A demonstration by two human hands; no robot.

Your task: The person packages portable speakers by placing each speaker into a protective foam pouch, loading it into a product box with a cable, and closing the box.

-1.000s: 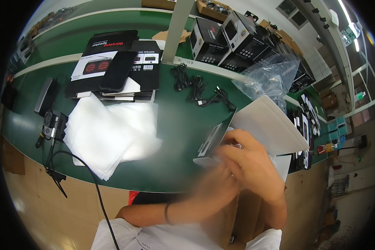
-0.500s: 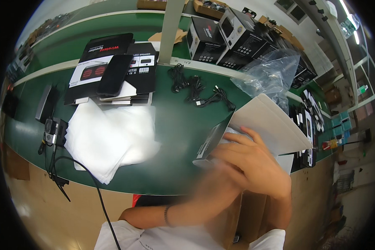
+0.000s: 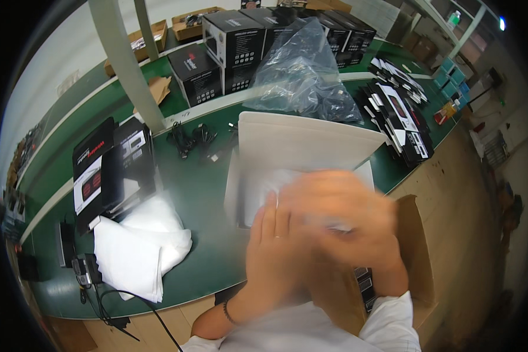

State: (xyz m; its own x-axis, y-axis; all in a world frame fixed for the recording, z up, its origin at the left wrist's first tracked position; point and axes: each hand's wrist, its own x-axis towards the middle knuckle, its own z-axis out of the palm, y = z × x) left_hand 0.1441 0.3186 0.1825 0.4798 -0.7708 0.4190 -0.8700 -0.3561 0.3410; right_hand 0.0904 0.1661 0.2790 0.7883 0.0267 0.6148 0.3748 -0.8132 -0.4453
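Observation:
An open box (image 3: 308,138) with a pale inside stands on the green table in front of me, its wide flap raised at the far side. Something in thin whitish wrapping (image 3: 274,183) lies inside; my hands cover most of it. My left hand (image 3: 276,240) rests at the near left part of the opening, fingers stretched out and nothing seen gripped. Over the right part of the opening is my right hand (image 3: 349,205), smeared by motion, so its fingers and anything in them cannot be made out.
White sheets (image 3: 141,252) and flat black cartons (image 3: 114,170) lie left, near black cables (image 3: 190,141). Behind the box are a clear plastic bag (image 3: 305,76) and stacked black boxes (image 3: 234,44). More flat cartons (image 3: 396,117) lie right; a brown carton (image 3: 413,252) stands below the table edge.
The view has swung to the right. The box has turned so its inside faces me. My left hand, blurred beneath the right before, now lies at the opening, with the right hand beside it.

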